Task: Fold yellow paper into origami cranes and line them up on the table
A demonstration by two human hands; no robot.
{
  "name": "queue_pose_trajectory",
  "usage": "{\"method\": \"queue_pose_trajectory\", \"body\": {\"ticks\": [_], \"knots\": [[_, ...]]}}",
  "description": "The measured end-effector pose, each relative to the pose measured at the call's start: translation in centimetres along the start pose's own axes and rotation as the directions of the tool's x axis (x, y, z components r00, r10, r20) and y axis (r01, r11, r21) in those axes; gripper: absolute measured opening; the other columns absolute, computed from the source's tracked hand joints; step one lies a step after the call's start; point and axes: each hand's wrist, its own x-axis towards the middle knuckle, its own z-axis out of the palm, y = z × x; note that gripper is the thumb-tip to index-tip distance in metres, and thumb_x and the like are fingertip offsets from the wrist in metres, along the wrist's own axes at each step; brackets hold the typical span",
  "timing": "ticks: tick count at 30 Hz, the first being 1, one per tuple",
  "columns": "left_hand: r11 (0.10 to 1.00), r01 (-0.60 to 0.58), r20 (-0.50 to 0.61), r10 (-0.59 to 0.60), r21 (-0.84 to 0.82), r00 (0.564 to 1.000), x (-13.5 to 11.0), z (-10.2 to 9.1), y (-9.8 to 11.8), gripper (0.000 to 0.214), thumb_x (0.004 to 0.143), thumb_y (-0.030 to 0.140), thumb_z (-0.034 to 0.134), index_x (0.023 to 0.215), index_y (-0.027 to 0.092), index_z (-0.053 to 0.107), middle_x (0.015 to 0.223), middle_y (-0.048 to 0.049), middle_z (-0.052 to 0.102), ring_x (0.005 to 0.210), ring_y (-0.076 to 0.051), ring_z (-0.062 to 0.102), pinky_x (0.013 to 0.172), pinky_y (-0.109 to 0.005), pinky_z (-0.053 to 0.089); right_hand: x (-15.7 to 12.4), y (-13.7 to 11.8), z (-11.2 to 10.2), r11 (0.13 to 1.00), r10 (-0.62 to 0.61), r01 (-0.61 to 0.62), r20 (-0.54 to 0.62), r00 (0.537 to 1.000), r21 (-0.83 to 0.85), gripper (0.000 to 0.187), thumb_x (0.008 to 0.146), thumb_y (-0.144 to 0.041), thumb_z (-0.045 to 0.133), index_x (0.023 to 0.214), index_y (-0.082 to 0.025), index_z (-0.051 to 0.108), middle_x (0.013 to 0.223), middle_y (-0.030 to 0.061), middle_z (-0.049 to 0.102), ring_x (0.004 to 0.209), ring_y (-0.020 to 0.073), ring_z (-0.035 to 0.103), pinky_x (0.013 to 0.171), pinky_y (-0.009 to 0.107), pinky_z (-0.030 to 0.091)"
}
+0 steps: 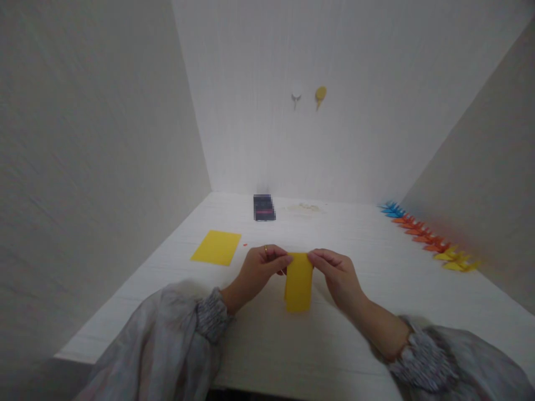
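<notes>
Between my hands hangs a folded sheet of yellow paper (299, 284), a tall narrow rectangle with a second layer showing at its left edge. My left hand (264, 268) pinches its top left corner between thumb and fingers; a ring is on one finger. At the top right corner, my right hand (336, 274) grips the paper the same way. The fingertips behind the sheet are hidden. Left of my left hand, a flat yellow sheet (216, 247) lies on the white table (267, 356).
A dark, blurred-out object (264, 208) lies near the back wall. Along the right wall runs a row of folded paper figures, blue (392, 209), orange-red (422, 231) and yellow (455, 259). A small red scrap (245, 245) lies beside the flat sheet. Two hooks (320, 94) are on the wall.
</notes>
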Motion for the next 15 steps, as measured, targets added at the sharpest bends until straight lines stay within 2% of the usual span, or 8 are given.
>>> {"method": "queue_pose_trajectory", "body": {"ticks": [9, 15], "knots": [[1.000, 0.009, 0.002, -0.009, -0.018, 1.000, 0.04, 0.07, 0.02, 0.017, 0.064, 0.028, 0.062, 0.068, 0.012, 0.058, 0.055, 0.0022, 0.056, 0.049, -0.006, 0.048, 0.050, -0.019, 0.039, -0.17, -0.43, 0.20, 1.000, 0.023, -0.023, 0.053, 0.998, 0.004, 0.014, 0.071, -0.028, 0.057, 0.070, -0.018, 0.066, 0.062, 0.0001, 0.060, 0.060, 0.0116, 0.051, 0.059, 0.024, 0.041], [1.000, 0.011, -0.012, -0.011, 0.003, 1.000, 0.00, 0.05, 0.15, 0.017, 0.065, 0.029, 0.061, 0.065, 0.012, 0.058, 0.055, 0.0009, 0.057, 0.050, -0.007, 0.049, 0.051, -0.020, 0.040, -0.20, -0.38, 0.17, 0.999, 0.018, -0.016, 0.038, 0.999, -0.038, 0.014, 0.071, -0.029, 0.057, 0.069, -0.018, 0.065, 0.064, 0.0006, 0.061, 0.062, 0.0126, 0.053, 0.061, 0.026, 0.042]]}}
